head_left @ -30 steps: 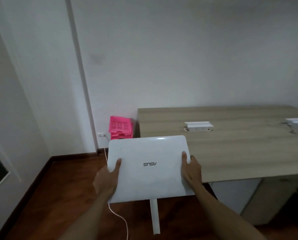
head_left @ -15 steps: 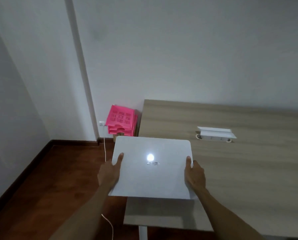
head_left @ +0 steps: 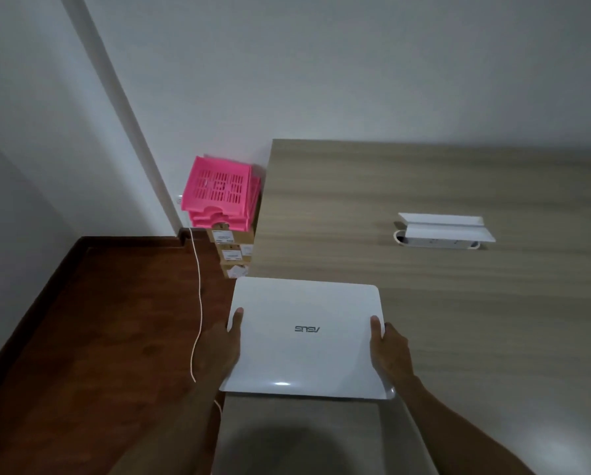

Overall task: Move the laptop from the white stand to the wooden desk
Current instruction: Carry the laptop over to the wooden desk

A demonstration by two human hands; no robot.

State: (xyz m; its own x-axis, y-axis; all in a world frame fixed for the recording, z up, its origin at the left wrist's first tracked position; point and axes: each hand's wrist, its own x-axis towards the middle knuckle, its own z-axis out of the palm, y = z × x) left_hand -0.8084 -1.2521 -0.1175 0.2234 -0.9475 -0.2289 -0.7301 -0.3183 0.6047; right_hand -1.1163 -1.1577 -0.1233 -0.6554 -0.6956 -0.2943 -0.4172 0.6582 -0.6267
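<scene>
A closed white laptop (head_left: pixel 304 337) with a grey logo on its lid is held flat over the left end of the wooden desk (head_left: pixel 424 286). My left hand (head_left: pixel 220 347) grips its left edge, thumb on the lid. My right hand (head_left: pixel 388 351) grips its right edge the same way. The laptop's left side overhangs the desk's left edge a little. Whether its underside touches the desk, I cannot tell. The white stand is out of view.
A white cable box (head_left: pixel 443 231) sits in a slot further back on the desk. Pink plastic trays (head_left: pixel 218 193) rest on stacked cardboard boxes (head_left: pixel 234 252) by the desk's left side. A white cord (head_left: pixel 198 303) trails over the dark wooden floor.
I have come closer to the desk and look down on it more steeply. The laptop, still in both hands, has moved from beside the desk's corner to over its left end.
</scene>
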